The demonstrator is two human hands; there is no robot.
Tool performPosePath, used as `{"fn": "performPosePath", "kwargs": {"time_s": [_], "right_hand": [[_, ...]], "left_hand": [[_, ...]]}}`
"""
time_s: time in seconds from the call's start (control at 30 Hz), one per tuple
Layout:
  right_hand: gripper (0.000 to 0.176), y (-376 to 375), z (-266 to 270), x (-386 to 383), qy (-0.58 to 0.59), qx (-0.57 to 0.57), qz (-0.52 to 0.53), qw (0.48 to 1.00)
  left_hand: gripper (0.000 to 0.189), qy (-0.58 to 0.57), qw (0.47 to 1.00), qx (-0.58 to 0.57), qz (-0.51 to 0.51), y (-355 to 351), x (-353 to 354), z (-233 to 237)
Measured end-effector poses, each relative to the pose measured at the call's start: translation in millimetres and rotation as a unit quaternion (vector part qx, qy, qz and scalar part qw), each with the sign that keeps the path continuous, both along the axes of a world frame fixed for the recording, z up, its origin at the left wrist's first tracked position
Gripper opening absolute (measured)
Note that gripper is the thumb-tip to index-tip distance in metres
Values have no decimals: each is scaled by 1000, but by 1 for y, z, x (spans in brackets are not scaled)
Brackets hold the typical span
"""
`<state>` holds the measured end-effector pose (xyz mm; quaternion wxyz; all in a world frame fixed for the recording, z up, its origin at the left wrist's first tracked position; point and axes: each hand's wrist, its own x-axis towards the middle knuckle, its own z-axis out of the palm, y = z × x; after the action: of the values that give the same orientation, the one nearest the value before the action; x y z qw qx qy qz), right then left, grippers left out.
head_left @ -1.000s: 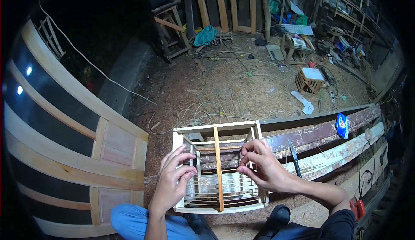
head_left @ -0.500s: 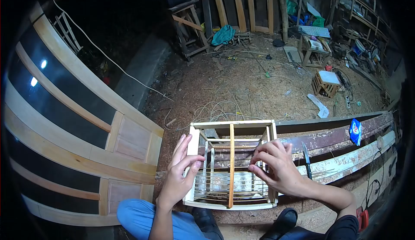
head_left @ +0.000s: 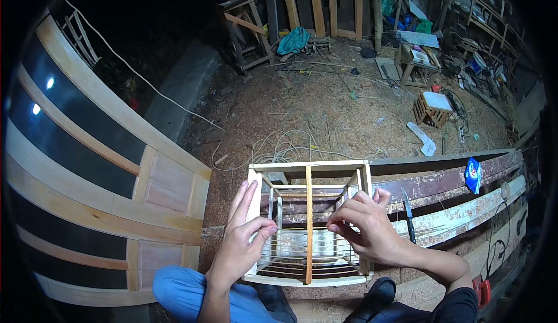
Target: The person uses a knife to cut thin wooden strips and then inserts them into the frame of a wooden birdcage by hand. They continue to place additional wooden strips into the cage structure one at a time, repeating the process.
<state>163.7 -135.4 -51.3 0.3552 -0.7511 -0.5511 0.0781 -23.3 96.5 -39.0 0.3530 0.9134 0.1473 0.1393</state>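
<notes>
A small box-shaped frame of pale wooden strips [head_left: 310, 165] stands in front of me, with an upright slat [head_left: 309, 218] down its middle. Several thin rods [head_left: 290, 266] cross its lower half. At the frame's left side, my left hand [head_left: 241, 230] pinches with thumb and forefinger, its other fingers lying along the left post [head_left: 254, 198]. My right hand [head_left: 366, 230] is closed in a pinch near the right post. Between the fingertips runs a thin stick [head_left: 293, 229], level with the topmost rods; its ends are hidden by my fingers.
A knife [head_left: 409, 215] and thin sticks [head_left: 436, 228] lie on the planks to the right, with a blue packet [head_left: 473, 176] farther along. Large panelled wooden doors [head_left: 171, 186] stand at left. Coiled cable [head_left: 285, 148] and a slatted crate [head_left: 432, 111] are on the shavings-covered ground.
The view has shifted slightly. My left thumb and forefinger have come lower and closer together beside the frame. My right hand's pinch has moved slightly down and left.
</notes>
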Motion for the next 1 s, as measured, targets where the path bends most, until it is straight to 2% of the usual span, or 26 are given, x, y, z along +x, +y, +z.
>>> {"fn": "performPosePath", "kwargs": {"time_s": [0.3, 0.5, 0.63, 0.8, 0.93, 1.0], "right_hand": [[5, -2, -2, 4, 25, 16, 11, 999], [11, -4, -7, 3, 5, 23, 3, 1000], [15, -5, -4, 1, 11, 59, 2, 998], [16, -10, 1, 3, 12, 69, -13, 997], [18, -24, 8, 6, -29, 75, -17, 997], [25, -39, 12, 8, -70, 79, -23, 994]], "left_hand": [[10, -12, 1000, -2, -11, -2, 3, -5], [14, -20, 999, 32, -8, -3, 1, -5], [10, -30, 999, 14, 8, -6, 2, 4], [13, -33, 998, 46, -13, -17, 7, 11], [18, -34, 996, 67, -46, -29, 12, 14], [18, -45, 995, 67, -63, -42, 17, 24]]}}
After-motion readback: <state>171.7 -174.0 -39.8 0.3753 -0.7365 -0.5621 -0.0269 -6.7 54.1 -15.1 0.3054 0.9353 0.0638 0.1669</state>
